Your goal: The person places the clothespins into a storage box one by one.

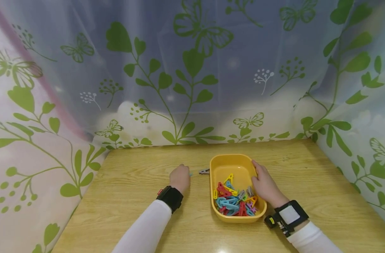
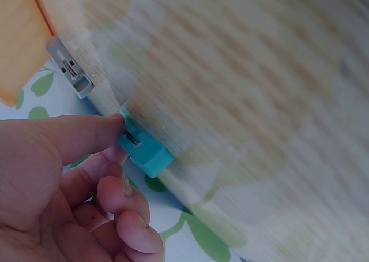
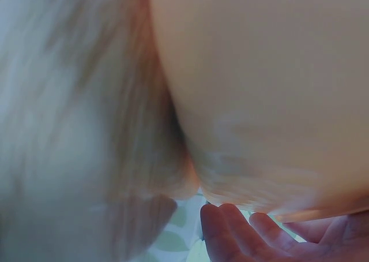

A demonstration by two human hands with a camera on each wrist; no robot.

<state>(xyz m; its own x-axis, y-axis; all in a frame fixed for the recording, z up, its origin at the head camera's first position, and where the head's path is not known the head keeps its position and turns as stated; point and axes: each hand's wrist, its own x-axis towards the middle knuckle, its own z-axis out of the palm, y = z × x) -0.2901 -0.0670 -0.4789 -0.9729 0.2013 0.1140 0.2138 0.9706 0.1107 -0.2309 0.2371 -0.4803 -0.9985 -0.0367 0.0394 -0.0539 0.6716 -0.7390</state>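
Observation:
My left hand (image 1: 180,177) is over the table left of a yellow plastic basket. Between its thumb and index finger it pinches a teal clothespin (image 2: 147,149), whose far end points away from the fingers; the other fingers are curled. A grey clothespin (image 1: 204,171) lies on the table between that hand and the yellow basket (image 1: 238,220), close against the basket's left wall. My right hand (image 1: 268,186) grips the basket's right side, thumb over the rim and fingers along the outer wall. Several coloured clothespins (image 1: 231,202) are heaped in the basket's near half.
The basket stands on a wooden table (image 1: 141,218). A curtain (image 1: 192,88) printed with green leaves and butterflies hangs along the table's back edge and both sides. Each wrist wears a black strap with a device (image 1: 290,215).

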